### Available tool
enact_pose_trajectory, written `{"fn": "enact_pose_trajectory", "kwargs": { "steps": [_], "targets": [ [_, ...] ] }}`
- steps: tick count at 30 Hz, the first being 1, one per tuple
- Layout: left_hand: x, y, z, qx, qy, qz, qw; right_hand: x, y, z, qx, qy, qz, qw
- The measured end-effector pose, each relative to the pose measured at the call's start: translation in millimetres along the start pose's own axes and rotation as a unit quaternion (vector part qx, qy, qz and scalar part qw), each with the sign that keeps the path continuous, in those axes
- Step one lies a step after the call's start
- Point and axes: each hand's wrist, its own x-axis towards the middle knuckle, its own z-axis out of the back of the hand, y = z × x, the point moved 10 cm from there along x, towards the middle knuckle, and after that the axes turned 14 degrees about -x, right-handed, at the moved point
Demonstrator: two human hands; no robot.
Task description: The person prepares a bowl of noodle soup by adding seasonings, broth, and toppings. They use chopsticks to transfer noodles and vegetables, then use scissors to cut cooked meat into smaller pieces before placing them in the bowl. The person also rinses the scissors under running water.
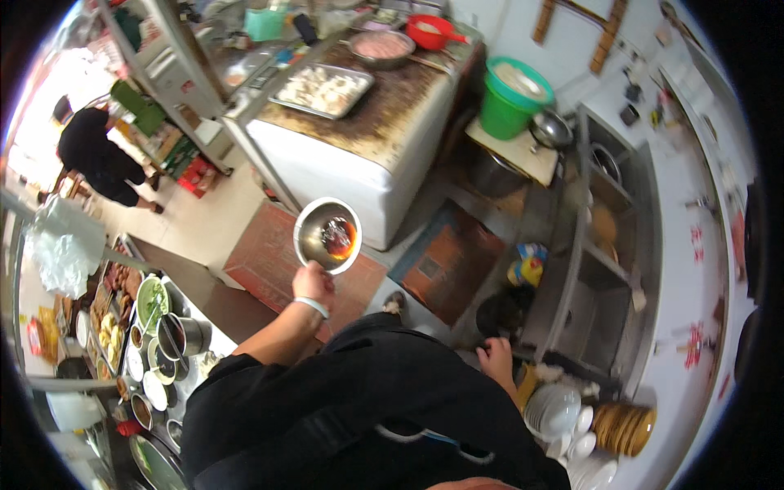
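My left hand grips the near rim of a round metal bowl, which holds a small pool of dark reddish-brown liquid. The bowl is held out over a red floor mat, left of the white-sided counter. My right hand hangs low beside my body, near the sink unit, with its fingers a little bent and no object visible in it.
A counter bears a tray of pale food pieces, a pan of pinkish food and a red strainer. Sinks and stacked plates line the right. Food containers crowd the left. A person stands far left.
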Motion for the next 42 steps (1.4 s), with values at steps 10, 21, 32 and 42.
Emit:
{"fn": "enact_pose_trajectory", "kwargs": {
  "steps": [10,21,32,42],
  "targets": [
    [-53.2,-66.2,138.9,-0.101,-0.211,-0.212,0.949,132.5,-8.2,-138.7,-0.155,0.171,0.197,0.953],
    [-298.5,-108.8,433.7,-0.255,-0.475,-0.406,0.738,68.1,217.7,-166.5,-0.091,0.217,0.421,0.876],
    [-311.4,-23.9,663.9,-0.440,-0.635,-0.297,0.561,18.7,194.9,-205.4,-0.188,0.268,0.396,0.858],
    [-162.7,-163.4,604.5,0.140,-0.538,-0.390,0.734,16.6,105.9,-149.0,-0.129,0.246,0.033,0.960]
  ]
}}
